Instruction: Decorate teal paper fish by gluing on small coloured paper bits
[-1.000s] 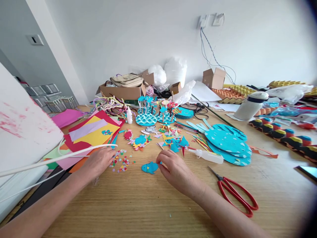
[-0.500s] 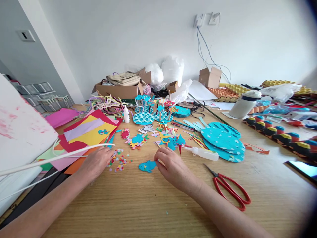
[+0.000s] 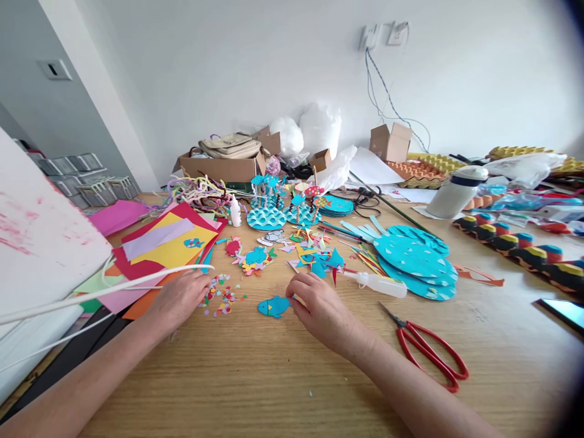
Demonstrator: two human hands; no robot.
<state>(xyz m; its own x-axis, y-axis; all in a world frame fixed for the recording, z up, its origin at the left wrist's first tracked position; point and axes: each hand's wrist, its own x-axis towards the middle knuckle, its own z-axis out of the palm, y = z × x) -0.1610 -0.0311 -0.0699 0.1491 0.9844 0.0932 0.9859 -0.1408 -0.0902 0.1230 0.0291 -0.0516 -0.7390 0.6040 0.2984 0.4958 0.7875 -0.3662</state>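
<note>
A blue paper fish (image 3: pixel 274 306) with a small yellow mark near its head lies flat on the table. My right hand (image 3: pixel 319 307) is closed at the fish's tail, its fingertips covering the tail end. A thin stick end (image 3: pixel 291 266) shows just beyond the knuckles; whether the hand touches it I cannot tell. Farther left, my left hand (image 3: pixel 185 298) rests with fingers curled together at the edge of a scatter of small coloured paper dots (image 3: pixel 223 298). Its fingertips are partly hidden, so anything pinched there is not visible.
Red-handled scissors (image 3: pixel 429 347) lie right of my right forearm. Beyond are a glue bottle (image 3: pixel 383 284), blue paper discs (image 3: pixel 415 258) and paper cutouts (image 3: pixel 258 258). A white cable (image 3: pixel 137 281) crosses over coloured sheets (image 3: pixel 159 240) at left. Boxes (image 3: pixel 223 167) stand behind.
The whole view has shifted slightly, so things appear a little farther right. Both hands and the blue fish stay in nearly the same places on the table.
</note>
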